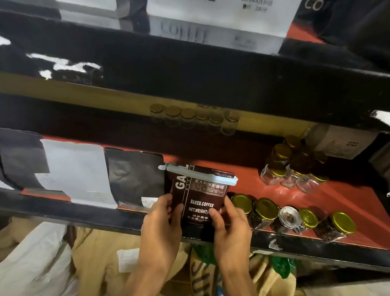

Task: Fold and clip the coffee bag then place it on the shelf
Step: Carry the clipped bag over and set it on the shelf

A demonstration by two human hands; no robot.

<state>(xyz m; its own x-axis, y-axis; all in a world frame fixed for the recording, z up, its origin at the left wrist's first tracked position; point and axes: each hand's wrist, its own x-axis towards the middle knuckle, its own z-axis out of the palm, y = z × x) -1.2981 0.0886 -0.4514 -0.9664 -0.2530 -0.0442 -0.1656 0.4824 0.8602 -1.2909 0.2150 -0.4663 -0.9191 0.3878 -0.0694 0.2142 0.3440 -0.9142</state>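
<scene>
On the red-topped shelf [348,202] we see a matte black foil pouch [132,178] at left. Next, our left hand [159,226] and right hand [232,230] have fingers clamped on the lower edges of the dark brown coffee bag [199,195], upright at the shelf's front edge, its folded top pinched under a pale blue plastic clip [199,174]. To the right stand four gold-lidded glass jars [265,214] of dark beans.

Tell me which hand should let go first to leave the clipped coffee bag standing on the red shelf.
Probably the right hand. Its side is crowded by gold-lidded jars, so it has less room to steady. The left hand wraps the coffee bag's lower edge beside the black bag and can keep it upright.
</scene>
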